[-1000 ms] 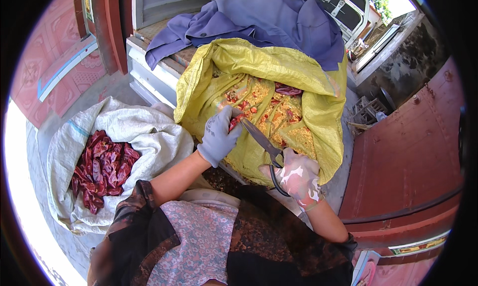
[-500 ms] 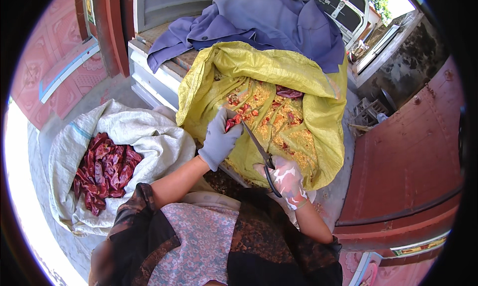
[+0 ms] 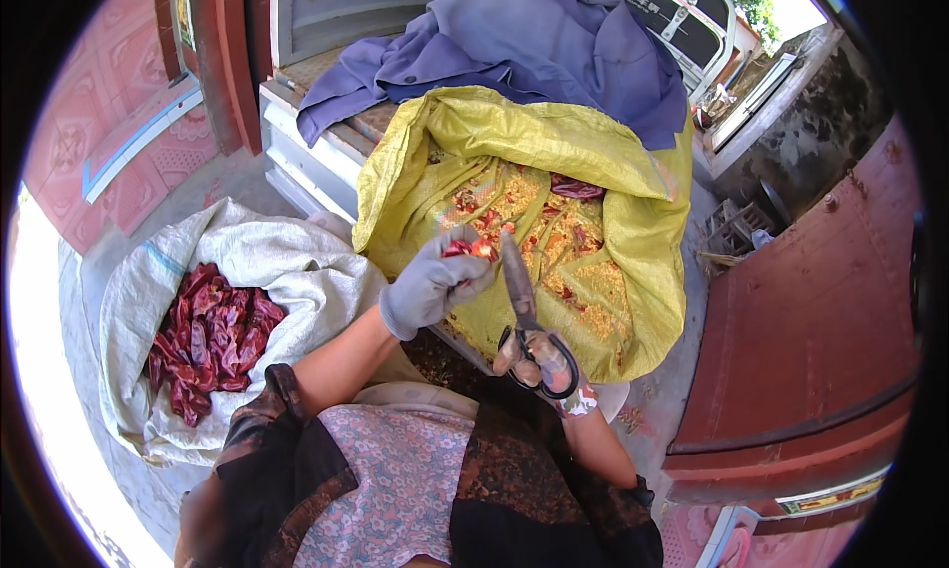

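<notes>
White metal truck bed (image 3: 314, 165) likely props yellow woven sack (image 3: 647, 222) beyond your grey-gloved left hand (image 3: 430, 287), pinching red dried pepper (image 3: 481, 250), camo-gloved right hand (image 3: 540, 362) gripping black-handled metal scissors (image 3: 518, 286).

Glossy red pepper (image 3: 478, 250) just beside black-handled scissors (image 3: 520, 293)

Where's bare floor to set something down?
Floor between white sack, pink wall, truck; narrower strip between yellow sack and red panel. Crowded: over yellow sack, where left hand with chilli and right hand with scissors work close.
</notes>
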{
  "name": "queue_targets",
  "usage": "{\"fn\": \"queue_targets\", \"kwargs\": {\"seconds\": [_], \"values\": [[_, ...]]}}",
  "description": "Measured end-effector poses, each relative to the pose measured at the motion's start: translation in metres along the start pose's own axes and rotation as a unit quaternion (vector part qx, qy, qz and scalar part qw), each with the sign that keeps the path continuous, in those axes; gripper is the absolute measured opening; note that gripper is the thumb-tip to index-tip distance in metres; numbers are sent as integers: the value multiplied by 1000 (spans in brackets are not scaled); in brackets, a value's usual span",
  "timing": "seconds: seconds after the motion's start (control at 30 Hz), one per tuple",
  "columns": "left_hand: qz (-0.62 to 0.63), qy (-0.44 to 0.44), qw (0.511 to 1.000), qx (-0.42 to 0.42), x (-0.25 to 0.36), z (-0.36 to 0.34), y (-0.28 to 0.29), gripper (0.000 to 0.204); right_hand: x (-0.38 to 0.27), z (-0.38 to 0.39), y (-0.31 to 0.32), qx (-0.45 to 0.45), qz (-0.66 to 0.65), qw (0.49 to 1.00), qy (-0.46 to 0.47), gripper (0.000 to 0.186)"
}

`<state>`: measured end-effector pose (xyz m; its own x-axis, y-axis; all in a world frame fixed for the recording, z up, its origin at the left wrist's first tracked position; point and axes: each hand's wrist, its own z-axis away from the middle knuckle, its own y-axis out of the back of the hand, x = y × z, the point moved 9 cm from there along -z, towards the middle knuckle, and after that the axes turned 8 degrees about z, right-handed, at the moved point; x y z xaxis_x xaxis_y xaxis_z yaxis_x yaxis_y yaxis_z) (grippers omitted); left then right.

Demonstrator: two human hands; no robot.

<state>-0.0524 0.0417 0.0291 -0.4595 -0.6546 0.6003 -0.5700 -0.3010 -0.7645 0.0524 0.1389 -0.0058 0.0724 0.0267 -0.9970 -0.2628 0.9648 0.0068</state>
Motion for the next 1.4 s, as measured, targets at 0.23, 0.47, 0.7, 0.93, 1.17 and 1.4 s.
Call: {"fn": "queue_targets", "kwargs": {"seconds": [0.23,0.47,0.7,0.93,1.17,1.4], "values": [[17,71,997,-29,-2,6,-10,9,-37,5,42,172,480,858,-64,43],[-118,-5,990,73,-2,8,26,15,-88,29,31,173,718,662,-127,59],[-281,-100,950,90,21,10,5,15,-96,26,18,173,723,658,-117,62],[-361,-192,900,149,25,16,14,13,-94,26,11,182,733,643,-129,62],[-254,-205,927,185,28,18,12,13,-85,27,15,209,733,637,-115,65],[-316,-211,905,194,27,19,13,11,-79,23,22,216,725,647,-103,64]]}}
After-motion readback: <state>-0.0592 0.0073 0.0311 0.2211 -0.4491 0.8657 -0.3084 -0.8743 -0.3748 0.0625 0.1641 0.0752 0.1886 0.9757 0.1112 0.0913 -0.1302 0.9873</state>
